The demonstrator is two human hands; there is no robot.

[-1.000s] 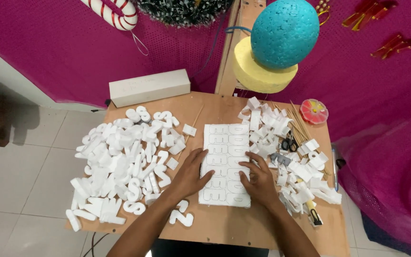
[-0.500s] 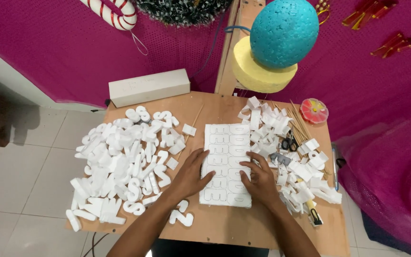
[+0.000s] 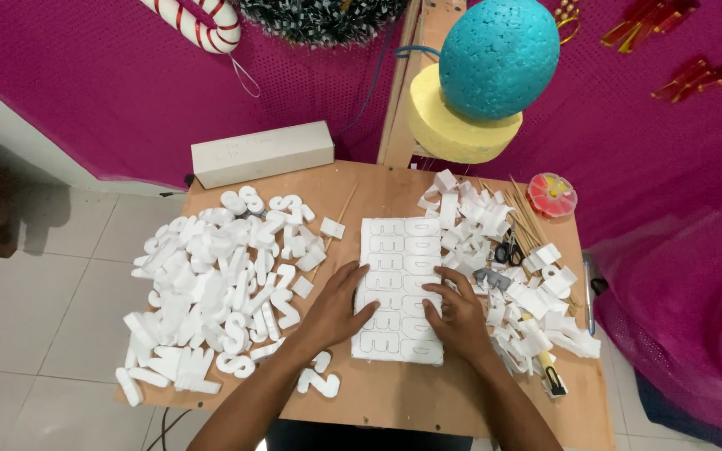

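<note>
- Our left hand [image 3: 334, 305] lies flat, pinning the white foam sheet of pre-cut letters [image 3: 400, 288] mid-table so it can't slide.
- Right hand [image 3: 460, 313]: fingers spread, pressing the sheet, gripping nothing.
- Heap of loose white foam letters [image 3: 211, 280] lies left.

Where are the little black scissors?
In the head view, the scissors lie on the right side of the wooden table, among white foam scraps, beside the wooden sticks and right of the foam sheet.

Bright even light, soft shadows, sharp, edges bowed.
</note>
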